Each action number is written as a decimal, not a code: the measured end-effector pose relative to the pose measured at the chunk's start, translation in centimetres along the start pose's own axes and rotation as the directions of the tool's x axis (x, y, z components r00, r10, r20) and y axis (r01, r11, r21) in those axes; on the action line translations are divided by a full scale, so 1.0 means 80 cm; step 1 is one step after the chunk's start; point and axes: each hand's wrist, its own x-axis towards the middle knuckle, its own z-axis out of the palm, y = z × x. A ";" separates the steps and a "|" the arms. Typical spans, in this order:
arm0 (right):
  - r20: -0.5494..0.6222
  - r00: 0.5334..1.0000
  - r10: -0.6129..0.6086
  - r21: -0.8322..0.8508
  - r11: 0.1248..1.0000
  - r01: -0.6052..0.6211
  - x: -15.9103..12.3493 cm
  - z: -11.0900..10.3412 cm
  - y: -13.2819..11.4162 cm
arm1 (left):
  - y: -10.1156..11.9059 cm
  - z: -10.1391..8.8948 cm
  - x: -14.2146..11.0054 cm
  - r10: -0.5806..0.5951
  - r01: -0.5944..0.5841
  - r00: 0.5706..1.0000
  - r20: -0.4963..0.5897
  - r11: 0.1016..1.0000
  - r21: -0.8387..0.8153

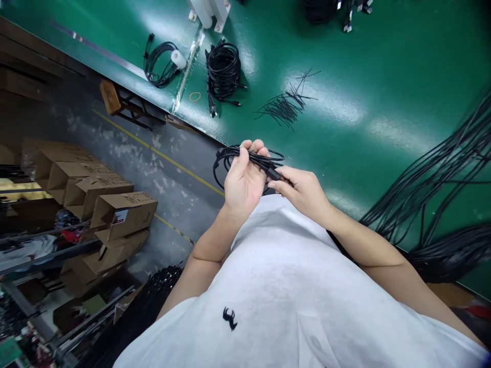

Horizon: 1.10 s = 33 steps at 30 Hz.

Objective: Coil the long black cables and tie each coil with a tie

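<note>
A coiled black cable (230, 152) lies across the palm of my left hand (245, 179), just over the front edge of the green table. My left fingers curl up around the loops, with the thumb pressing on top. The thumb and fingers of my right hand (301, 189) pinch the cable's dark connector end (273, 174), close beside the left palm. Part of the coil is hidden behind both hands.
On the green table (383, 76) are a bundled cable coil (223, 69), a pile of thin black ties (286, 106), a rubber band (195, 96) and another coil (159, 64). Long loose cables (429, 174) spread at right. Cardboard boxes (130, 212) stand at left.
</note>
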 end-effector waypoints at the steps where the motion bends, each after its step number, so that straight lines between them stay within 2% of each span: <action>1: 0.039 0.999 0.028 0.073 0.997 -0.031 0.001 -0.004 0.001 | -0.001 0.002 0.000 -0.005 0.005 1.000 -0.009 1.000 0.002; 5: 0.199 0.975 0.104 0.310 0.937 -0.163 0.002 -0.018 0.005 | -0.004 0.011 0.003 -0.035 0.036 0.998 -0.054 0.999 0.017; 9: 0.245 0.960 0.138 0.384 0.895 -0.227 0.001 -0.026 0.007 | -0.008 0.018 0.008 -0.061 0.061 0.996 -0.061 0.998 0.006; 15: 0.227 0.959 0.167 0.385 0.890 -0.246 0.007 -0.026 0.013 | -0.003 0.023 0.017 -0.142 0.142 0.989 -0.042 0.990 -0.002; 18: 0.229 0.965 0.126 0.257 0.949 -0.185 0.018 -0.018 0.024 | 0.002 0.014 0.045 -0.224 0.224 0.974 -0.025 0.975 -0.001; 20: 0.190 0.979 0.079 0.077 0.993 -0.095 0.027 -0.011 0.038 | 0.008 0.003 0.083 -0.276 0.276 0.961 -0.021 0.961 0.019; 22: 0.123 0.990 0.064 -0.175 0.984 -0.042 0.032 -0.003 0.058 | 0.020 -0.008 0.136 -0.285 0.286 0.958 -0.020 0.957 0.048; 24: 0.090 0.991 0.104 -0.423 0.905 -0.056 0.029 0.004 0.083 | 0.042 -0.015 0.201 -0.230 0.229 0.973 0.004 0.971 0.073; 26: 0.097 0.973 0.209 -0.577 0.808 -0.116 0.015 0.012 0.108 | 0.071 -0.014 0.274 -0.125 0.119 0.990 0.069 0.989 0.086; 29: 0.065 0.911 0.407 -0.639 0.718 -0.275 -0.024 0.034 0.138 | 0.112 0.000 0.383 0.043 -0.057 0.985 0.167 0.995 0.081; 31: -0.014 0.855 0.519 -0.651 0.644 -0.401 -0.053 0.059 0.152 | 0.127 0.006 0.441 0.079 -0.095 0.990 0.118 0.986 0.139; 33: -0.097 0.791 0.604 -0.657 0.558 -0.507 -0.077 0.093 0.160 | 0.132 0.000 0.477 0.047 -0.049 0.999 0.012 0.966 0.256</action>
